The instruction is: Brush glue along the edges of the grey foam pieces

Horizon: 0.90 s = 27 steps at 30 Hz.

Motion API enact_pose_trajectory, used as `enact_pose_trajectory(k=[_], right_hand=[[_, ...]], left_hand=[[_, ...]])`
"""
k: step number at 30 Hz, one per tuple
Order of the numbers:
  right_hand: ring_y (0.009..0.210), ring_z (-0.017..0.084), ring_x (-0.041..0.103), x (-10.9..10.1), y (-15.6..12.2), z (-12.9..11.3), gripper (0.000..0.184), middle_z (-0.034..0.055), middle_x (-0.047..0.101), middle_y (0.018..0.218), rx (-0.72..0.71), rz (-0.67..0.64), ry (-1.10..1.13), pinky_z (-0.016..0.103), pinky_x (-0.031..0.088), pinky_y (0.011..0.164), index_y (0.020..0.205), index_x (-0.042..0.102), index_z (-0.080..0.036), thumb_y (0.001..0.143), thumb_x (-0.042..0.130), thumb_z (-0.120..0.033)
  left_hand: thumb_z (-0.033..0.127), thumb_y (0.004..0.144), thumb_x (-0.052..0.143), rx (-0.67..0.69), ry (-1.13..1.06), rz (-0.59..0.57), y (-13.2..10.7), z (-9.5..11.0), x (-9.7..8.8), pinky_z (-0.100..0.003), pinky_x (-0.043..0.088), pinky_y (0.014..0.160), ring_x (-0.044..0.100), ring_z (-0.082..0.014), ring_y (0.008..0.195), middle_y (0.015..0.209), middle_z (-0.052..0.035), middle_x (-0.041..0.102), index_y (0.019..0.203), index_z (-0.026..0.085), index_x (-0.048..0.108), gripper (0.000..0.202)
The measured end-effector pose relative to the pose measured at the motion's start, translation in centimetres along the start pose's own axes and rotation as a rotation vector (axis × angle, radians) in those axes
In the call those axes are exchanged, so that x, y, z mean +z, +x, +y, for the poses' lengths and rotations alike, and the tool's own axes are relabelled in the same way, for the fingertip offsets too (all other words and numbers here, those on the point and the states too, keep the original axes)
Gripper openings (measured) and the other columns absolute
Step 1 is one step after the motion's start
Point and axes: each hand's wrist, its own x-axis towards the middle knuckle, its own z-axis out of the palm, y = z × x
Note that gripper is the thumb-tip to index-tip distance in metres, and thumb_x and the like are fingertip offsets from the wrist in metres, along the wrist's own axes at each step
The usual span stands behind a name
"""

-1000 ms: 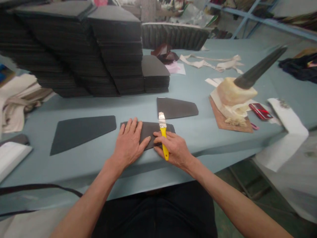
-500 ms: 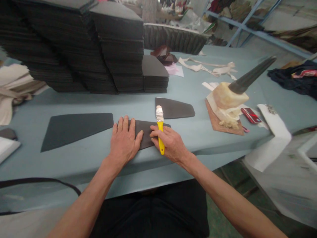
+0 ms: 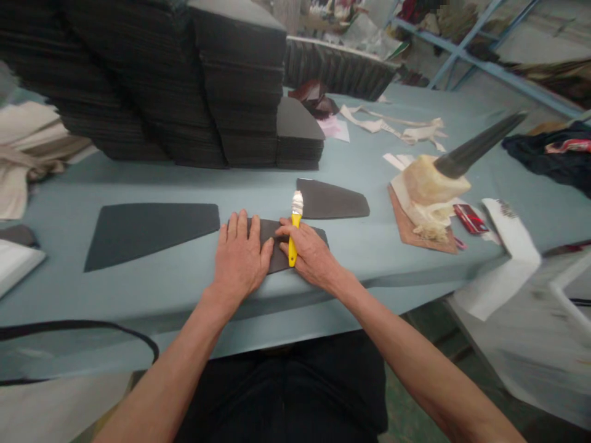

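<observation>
My left hand [image 3: 242,255] lies flat with its fingers stretched out on a dark tapered panel [image 3: 279,258] at the front of the table. On the right part of that panel rests my right hand [image 3: 311,252], its fingers curled round a yellow-handled brush [image 3: 292,243]. The brush points away from me, its bristles pale and coated. Just beyond it a second dark panel [image 3: 335,200] lies flat. Another, longer dark panel [image 3: 152,231] is to the left of my left hand. My hands partly cover the panel beneath them.
Tall stacks of dark panels [image 3: 240,92] stand at the back left. To the right, a container with hardened pale residue [image 3: 427,178] and a dark handle sits on a brown board [image 3: 401,218]. Beside it lies a red box [image 3: 470,218]. Cloth [image 3: 32,147] is heaped at far left.
The brush in my right hand has swung more upright and shifted slightly left over the panel. My left hand stays flat on it. The whole view has shifted a little.
</observation>
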Motion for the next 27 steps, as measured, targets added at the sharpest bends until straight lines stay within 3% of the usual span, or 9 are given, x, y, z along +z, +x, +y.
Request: enact_pose_trajectory(k=[9, 14, 18, 22, 25, 27], right_hand=[[0.148, 0.032, 0.058, -0.6, -1.8, 1.1, 0.026, 0.02, 0.062, 0.156, 0.031, 0.036, 0.032, 0.059, 0.047, 0.122, 0.131, 0.059, -0.022, 0.105, 0.053, -0.018], [0.149, 0.033, 0.058, -0.5, -2.0, 1.3, 0.027, 0.0221, 0.061, 0.157, 0.004, 0.055, 0.068, 0.062, 0.048, 0.121, 0.131, 0.058, -0.022, 0.105, 0.052, -0.018], [0.153, 0.03, 0.055, -0.4, -2.5, 2.0, 0.04, 0.0211, 0.059, 0.16, -0.015, 0.087, 0.17, 0.061, 0.048, 0.122, 0.137, 0.055, -0.023, 0.101, 0.047, -0.009], [0.156, 0.03, 0.052, -0.3, -2.9, 2.2, 0.05, 0.0176, 0.056, 0.164, 0.007, 0.085, 0.217, 0.061, 0.047, 0.124, 0.138, 0.055, -0.024, 0.093, 0.047, -0.002], [0.155, 0.031, 0.053, -0.2, -2.9, 1.9, 0.042, 0.0195, 0.056, 0.164, 0.002, 0.092, 0.194, 0.061, 0.047, 0.124, 0.134, 0.057, -0.024, 0.097, 0.049, -0.006], [0.153, 0.031, 0.055, -0.2, -2.9, 1.7, 0.034, 0.0201, 0.057, 0.162, 0.019, 0.113, 0.174, 0.06, 0.049, 0.122, 0.132, 0.058, -0.024, 0.101, 0.051, -0.011]], left_hand=[[0.044, 0.109, 0.036, -0.015, 0.012, 0.016, 0.0, 0.2, 0.1, -0.07, 0.032, 0.129, 0.036, -0.0478, 0.161, 0.172, -0.0301, 0.039, 0.162, 0.003, 0.046, 0.068], [0.045, 0.109, 0.041, -0.008, 0.003, 0.043, -0.3, 1.5, -0.8, -0.075, 0.026, 0.131, 0.031, -0.0496, 0.164, 0.175, -0.0262, 0.035, 0.163, 0.007, 0.046, 0.067], [0.047, 0.109, 0.046, 0.106, -0.06, -0.011, -0.5, 3.1, -0.5, -0.067, 0.031, 0.133, 0.034, -0.0432, 0.164, 0.174, -0.0199, 0.04, 0.162, 0.011, 0.05, 0.063], [0.048, 0.109, 0.047, 0.136, -0.051, -0.016, -0.8, 3.7, 0.2, -0.063, 0.035, 0.132, 0.039, -0.0405, 0.162, 0.173, -0.0173, 0.044, 0.161, 0.013, 0.049, 0.063], [0.049, 0.109, 0.046, 0.128, -0.054, 0.022, -0.7, 3.0, -0.1, -0.059, 0.038, 0.132, 0.04, -0.0365, 0.162, 0.173, -0.0143, 0.044, 0.162, 0.017, 0.047, 0.062], [0.048, 0.109, 0.046, 0.084, -0.059, 0.066, -0.5, 1.3, -0.8, -0.055, 0.038, 0.132, 0.042, -0.0331, 0.161, 0.172, -0.0131, 0.047, 0.162, 0.018, 0.046, 0.061]])
